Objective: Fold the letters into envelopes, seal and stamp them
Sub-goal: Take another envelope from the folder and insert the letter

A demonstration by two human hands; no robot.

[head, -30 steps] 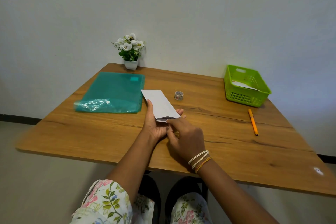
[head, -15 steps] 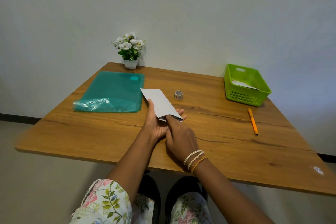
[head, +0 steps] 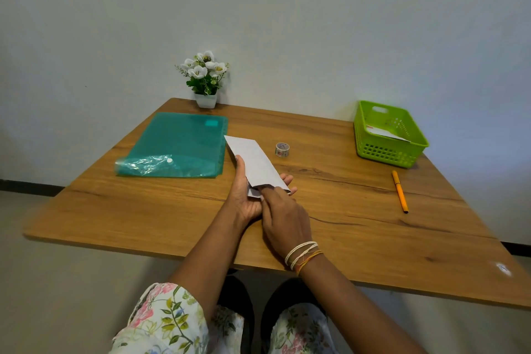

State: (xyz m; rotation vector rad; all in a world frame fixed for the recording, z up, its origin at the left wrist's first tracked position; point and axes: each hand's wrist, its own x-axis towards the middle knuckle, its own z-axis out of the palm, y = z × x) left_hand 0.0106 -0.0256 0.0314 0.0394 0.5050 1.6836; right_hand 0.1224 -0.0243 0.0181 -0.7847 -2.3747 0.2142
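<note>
My left hand (head: 247, 195) holds a long white envelope (head: 254, 161) above the table, thumb on top and fingers underneath, with its open end toward me. My right hand (head: 283, 220) has its fingers at that open end, pushing a folded white letter (head: 253, 192) in. Only a small corner of the letter shows below the envelope's mouth. A small roll of patterned tape (head: 282, 149) stands on the table just right of the envelope.
A teal plastic document folder (head: 175, 146) lies at the left of the wooden table (head: 359, 210). A green basket (head: 388, 135) with a white envelope inside stands at the far right. An orange pen (head: 400, 191) lies near it. A potted white flower (head: 205, 80) is at the back.
My right hand has moved forward toward the envelope's mouth, sliding the folded letter deeper in. My left hand has kept the envelope almost still.
</note>
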